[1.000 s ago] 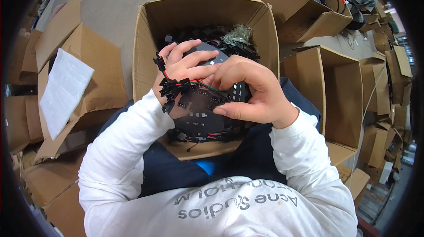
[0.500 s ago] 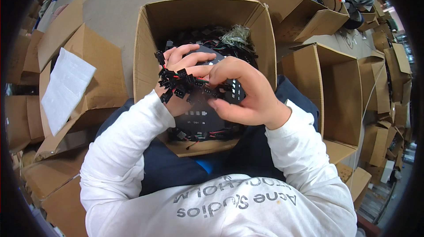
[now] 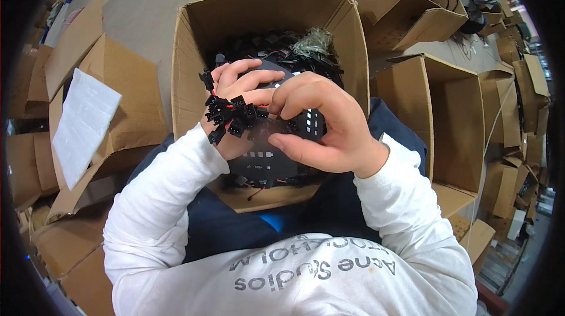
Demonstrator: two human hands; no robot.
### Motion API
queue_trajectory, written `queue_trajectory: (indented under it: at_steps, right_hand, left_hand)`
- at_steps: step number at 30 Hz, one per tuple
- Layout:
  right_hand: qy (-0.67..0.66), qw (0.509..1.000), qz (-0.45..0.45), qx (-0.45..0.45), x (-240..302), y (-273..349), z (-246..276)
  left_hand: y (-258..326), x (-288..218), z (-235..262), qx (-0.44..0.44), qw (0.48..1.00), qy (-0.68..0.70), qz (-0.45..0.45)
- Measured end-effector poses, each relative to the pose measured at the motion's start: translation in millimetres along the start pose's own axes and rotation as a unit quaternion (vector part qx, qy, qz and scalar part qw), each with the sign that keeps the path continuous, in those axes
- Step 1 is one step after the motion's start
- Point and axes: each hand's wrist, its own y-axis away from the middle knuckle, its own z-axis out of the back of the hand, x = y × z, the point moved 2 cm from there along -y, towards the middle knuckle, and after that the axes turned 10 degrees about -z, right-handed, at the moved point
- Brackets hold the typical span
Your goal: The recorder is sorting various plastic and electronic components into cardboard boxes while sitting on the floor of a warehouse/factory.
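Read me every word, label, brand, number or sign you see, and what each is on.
White top: large dark lettering, upside down in view; I won't copy printed words.
Black panel: small white marks, too small to read.
Cardboard boxes: any marks are too faint or blurred to read.

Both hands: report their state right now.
Left hand: fingers spread, black connectors bunched over it; grip cannot be told.
Right hand: open, thumb and forefinger parted.

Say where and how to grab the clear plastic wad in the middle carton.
Probably pinch the clear plastic wad by its crumpled top, from above: it lies atop dark wired parts, the carton opens upward, and the right hand is nearby.
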Motion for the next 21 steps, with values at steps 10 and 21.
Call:
queue_trajectory:
  at_steps: [10,21]
  right_hand:
    - [0.112,0.993,-0.03,-0.03,4.1,4.6,-16.6]
    - [0.125,0.992,0.009,-0.031,10.2,6.8,-20.6]
  left_hand:
    - [5.1,-4.2,-1.2,0.01,1.0,0.005,0.024]
    - [13.0,-2.7,-11.9,-0.013,0.999,-0.039,0.027]
